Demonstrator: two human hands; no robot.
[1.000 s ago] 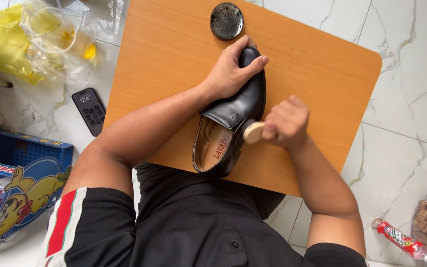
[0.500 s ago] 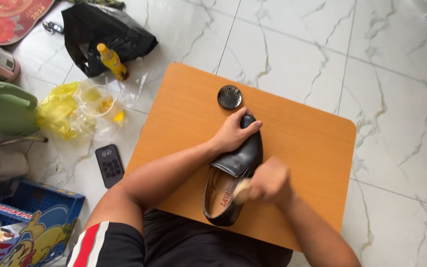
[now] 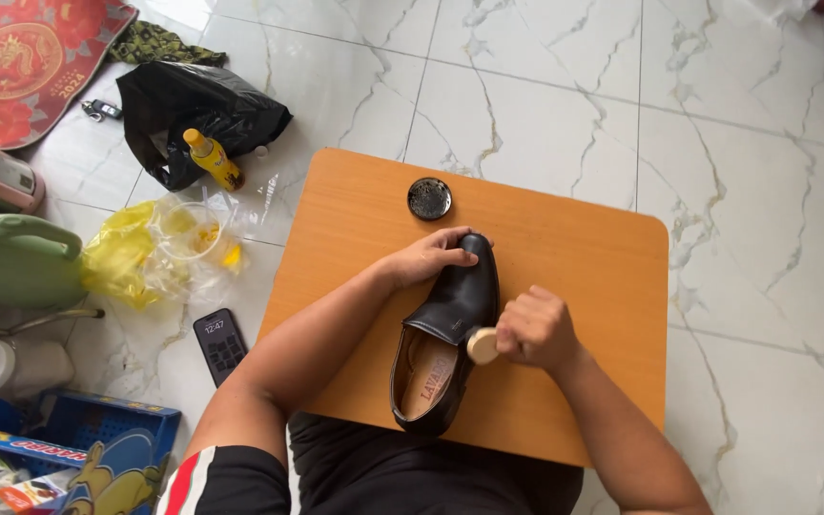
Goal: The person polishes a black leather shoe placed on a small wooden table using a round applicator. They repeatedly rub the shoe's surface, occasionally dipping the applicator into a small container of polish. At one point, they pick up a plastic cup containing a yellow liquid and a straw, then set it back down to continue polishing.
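**Black dress shoe on low tabletop, both hands engaged**

Here, one black leather shoe (image 3: 450,334) lies lengthwise on the orange wooden tabletop (image 3: 584,248), toe away from the person, tan insole showing. Left hand (image 3: 431,259): fingers curled over the toe, pinning it. Right hand (image 3: 534,329): fingers closed around a small brush with a pale wooden end (image 3: 482,344), pressed against the shoe's side near the opening. Round polish tin (image 3: 429,198) stands apart, beyond the toe. Handling, as judged: light, stiff at sole and heel, softer upper, slick polished leather; best gripped at toe or heel counter. Floor beside: phone (image 3: 220,343), yellow plastic bag (image 3: 140,253).
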